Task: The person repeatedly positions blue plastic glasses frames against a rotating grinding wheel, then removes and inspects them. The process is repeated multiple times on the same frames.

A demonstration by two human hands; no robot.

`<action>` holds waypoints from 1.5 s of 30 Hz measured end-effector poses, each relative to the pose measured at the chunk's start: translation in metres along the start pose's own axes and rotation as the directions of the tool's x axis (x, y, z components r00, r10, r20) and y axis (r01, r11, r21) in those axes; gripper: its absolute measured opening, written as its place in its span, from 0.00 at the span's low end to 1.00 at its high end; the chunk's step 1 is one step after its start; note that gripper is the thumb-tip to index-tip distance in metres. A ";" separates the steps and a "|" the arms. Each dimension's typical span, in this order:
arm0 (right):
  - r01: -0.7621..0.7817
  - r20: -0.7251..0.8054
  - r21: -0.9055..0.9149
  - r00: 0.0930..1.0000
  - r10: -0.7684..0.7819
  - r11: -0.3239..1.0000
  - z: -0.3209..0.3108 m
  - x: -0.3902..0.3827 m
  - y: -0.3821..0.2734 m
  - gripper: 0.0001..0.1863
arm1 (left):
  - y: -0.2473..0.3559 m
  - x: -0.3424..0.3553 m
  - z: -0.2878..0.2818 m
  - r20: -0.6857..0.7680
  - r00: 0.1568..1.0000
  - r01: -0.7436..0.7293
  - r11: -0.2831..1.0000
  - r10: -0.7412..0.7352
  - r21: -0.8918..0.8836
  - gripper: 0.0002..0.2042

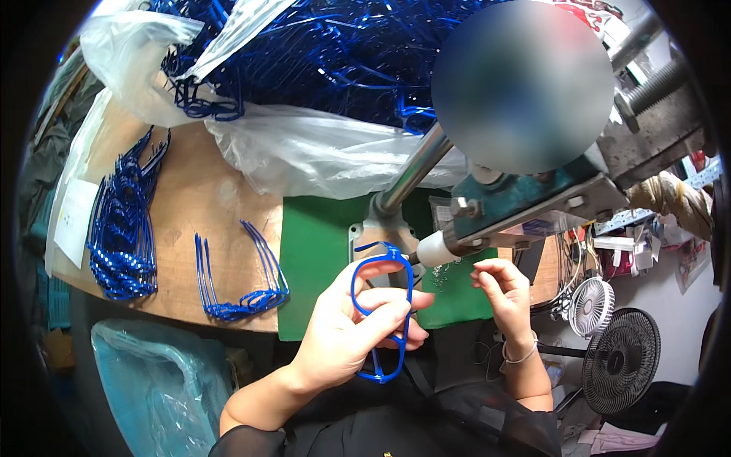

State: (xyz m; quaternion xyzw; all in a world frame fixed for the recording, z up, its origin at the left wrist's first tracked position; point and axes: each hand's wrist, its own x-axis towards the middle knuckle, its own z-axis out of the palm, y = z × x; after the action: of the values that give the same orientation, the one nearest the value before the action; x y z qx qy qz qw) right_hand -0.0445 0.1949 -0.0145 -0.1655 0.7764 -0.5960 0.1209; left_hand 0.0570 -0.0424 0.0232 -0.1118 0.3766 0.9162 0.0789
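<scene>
A blue eyeglass frame [410, 293] is held upright in my left hand [335, 335], the thumb pressed across it and fingertips showing beyond its far rim. No lenses can be made out in it. Just past the frame stands a machine's white cylindrical tip [433, 247]. My right hand [506, 298] is off to the right, with thumb and forefinger pinched together; whatever they hold, if anything, is too small to name. Tiny pale bits [439, 276] lie scattered on the green mat [312, 266] between the hands.
Stacked blue eyeglass frames [126, 236] and a smaller row [244, 305] lie on the wooden table at left. Behind, a plastic bag [297, 152] holds a large blue heap. The green machine [525, 202] overhangs at right, near two fans [620, 362]. A blue plastic-covered chair [156, 373] stands lower left.
</scene>
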 end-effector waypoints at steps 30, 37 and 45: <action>-0.080 -0.052 -0.313 0.996 0.067 0.946 0.013 -0.025 0.106 0.05 | 0.027 -0.018 -0.151 0.286 0.912 -0.137 -0.439 0.293 0.888 0.30; 0.149 -0.090 -0.453 0.973 -0.211 0.879 0.035 -0.017 0.105 0.02 | 0.174 0.121 -0.233 0.618 0.470 0.343 -0.776 0.630 0.530 0.08; 0.235 -0.106 -0.602 0.924 -0.368 0.763 0.043 -0.019 0.101 0.02 | 0.210 0.111 -0.184 0.364 0.884 0.123 -0.898 0.292 0.423 0.03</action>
State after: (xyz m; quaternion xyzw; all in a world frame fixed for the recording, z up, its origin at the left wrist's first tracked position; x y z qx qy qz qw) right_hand -0.0222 0.1879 -0.1240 -0.2512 0.8916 -0.3574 -0.1193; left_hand -0.0713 -0.3137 0.0085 0.0335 0.9777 -0.1720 -0.1156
